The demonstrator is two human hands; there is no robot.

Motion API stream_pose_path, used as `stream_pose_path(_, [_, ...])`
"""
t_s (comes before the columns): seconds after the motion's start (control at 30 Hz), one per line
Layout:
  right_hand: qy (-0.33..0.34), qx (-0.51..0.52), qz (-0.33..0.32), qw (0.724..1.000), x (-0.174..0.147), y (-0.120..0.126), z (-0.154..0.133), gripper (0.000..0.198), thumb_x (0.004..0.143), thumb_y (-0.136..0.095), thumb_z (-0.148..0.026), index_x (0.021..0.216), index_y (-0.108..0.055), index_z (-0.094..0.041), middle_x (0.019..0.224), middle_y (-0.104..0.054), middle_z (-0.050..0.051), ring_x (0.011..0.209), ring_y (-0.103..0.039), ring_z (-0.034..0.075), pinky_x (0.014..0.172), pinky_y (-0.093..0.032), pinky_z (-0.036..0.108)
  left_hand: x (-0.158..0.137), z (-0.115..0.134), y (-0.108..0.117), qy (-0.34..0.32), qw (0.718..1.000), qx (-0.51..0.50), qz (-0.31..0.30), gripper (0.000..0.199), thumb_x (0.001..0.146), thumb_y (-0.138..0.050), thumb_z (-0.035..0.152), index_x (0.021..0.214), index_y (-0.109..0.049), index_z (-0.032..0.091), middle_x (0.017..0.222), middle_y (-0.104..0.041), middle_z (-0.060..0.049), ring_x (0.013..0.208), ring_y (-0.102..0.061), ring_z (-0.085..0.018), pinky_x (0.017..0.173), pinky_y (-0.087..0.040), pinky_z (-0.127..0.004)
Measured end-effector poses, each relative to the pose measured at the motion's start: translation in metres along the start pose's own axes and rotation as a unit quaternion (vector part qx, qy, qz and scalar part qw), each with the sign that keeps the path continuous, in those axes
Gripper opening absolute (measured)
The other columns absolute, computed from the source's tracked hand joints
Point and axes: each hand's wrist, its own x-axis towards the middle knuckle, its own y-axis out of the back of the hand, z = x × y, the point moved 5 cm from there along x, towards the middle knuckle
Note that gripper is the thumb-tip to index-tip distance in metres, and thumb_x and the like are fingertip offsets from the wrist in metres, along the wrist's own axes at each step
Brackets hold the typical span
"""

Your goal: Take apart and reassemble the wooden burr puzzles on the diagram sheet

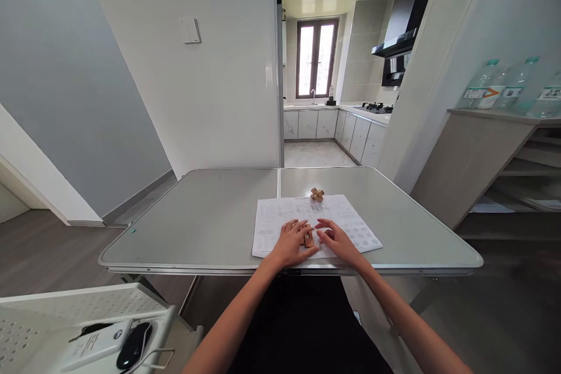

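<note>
Left hand (290, 241) spread over wooden pieces (309, 240) on paper sheet (272, 221); clamped or merely resting, cannot tell. Right hand (340, 241) just right of pieces, thumb and fingers apart. Left nearer; visible piece's long axis points away from person.

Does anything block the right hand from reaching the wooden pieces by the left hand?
Nothing visible stands in the gap between the right hand and the wooden pieces on the printed sheet. The left hand partly covers the pieces, mostly from the opposite side.
</note>
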Motion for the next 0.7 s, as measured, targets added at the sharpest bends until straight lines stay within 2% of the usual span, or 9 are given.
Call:
stream_pose_path(0.1, [-0.016,0.044,0.006,0.999,0.001,0.0,0.003,0.055,0.092,-0.059,-0.059,0.131,-0.054,-0.021,0.107,-0.072,0.007,0.072,-0.069,0.018,0.076,-0.057,0.036,0.003,-0.002,-0.014,0.007,1.0,0.025,-0.009,0.049,0.096,-0.059,0.053,0.141,-0.057,0.031,0.153,-0.052,-0.005,0.142,-0.041,-0.033,0.12,-0.031,-0.051])
stream_pose_path(0.2, [-0.021,0.026,0.004,0.999,0.002,-0.002,0.0,0.053,0.091,-0.059,-0.059,0.127,-0.055,-0.021,0.101,-0.074,0.006,0.07,-0.069,0.018,0.074,-0.055,0.035,0.004,-0.02,-0.014,0.074,0.996,0.049,-0.005,0.048,0.096,-0.059,0.055,0.138,-0.059,0.031,0.152,-0.052,-0.004,0.142,-0.04,-0.032,0.12,-0.032,-0.049])
stream_pose_path(0.33, [-0.022,-0.011,-0.002,1.0,0.001,-0.003,-0.005,0.045,0.093,-0.055,-0.055,0.123,-0.056,-0.021,0.1,-0.075,0.006,0.07,-0.069,0.018,0.074,-0.055,0.036,0.002,-0.056,0.0,0.152,0.985,0.076,0.007,0.048,0.098,-0.054,0.055,0.137,-0.059,0.029,0.153,-0.052,-0.005,0.143,-0.038,-0.033,0.122,-0.026,-0.052])
stream_pose_path(0.53, [-0.013,-0.022,-0.01,1.0,0.0,-0.004,-0.007,0.039,0.094,-0.052,-0.048,0.121,-0.056,-0.021,0.098,-0.075,0.006,0.069,-0.069,0.019,0.076,-0.054,0.037,0.006,-0.115,0.028,0.23,0.968,0.099,0.018,0.045,0.099,-0.051,0.053,0.136,-0.06,0.029,0.154,-0.051,-0.006,0.139,-0.041,-0.034,0.118,-0.03,-0.052])
stream_pose_path(0.6, [-0.016,-0.034,-0.017,0.999,0.0,-0.003,-0.007,0.038,0.095,-0.052,-0.048,0.121,-0.056,-0.021,0.099,-0.075,0.005,0.07,-0.069,0.019,0.076,-0.054,0.037,0.01,-0.124,0.035,0.245,0.963,0.108,0.022,0.046,0.098,-0.052,0.051,0.137,-0.059,0.027,0.153,-0.053,-0.008,0.138,-0.042,-0.036,0.117,-0.031,-0.054])
stream_pose_path(0.7, [-0.022,-0.049,-0.023,0.998,-0.001,-0.004,-0.007,0.038,0.094,-0.051,-0.048,0.121,-0.057,-0.022,0.098,-0.075,0.005,0.071,-0.07,0.019,0.077,-0.054,0.037,0.005,-0.119,0.04,0.251,0.958,0.128,0.044,0.049,0.1,-0.048,0.046,0.146,-0.052,0.026,0.159,-0.045,-0.012,0.145,-0.034,-0.038,0.121,-0.02,-0.059])
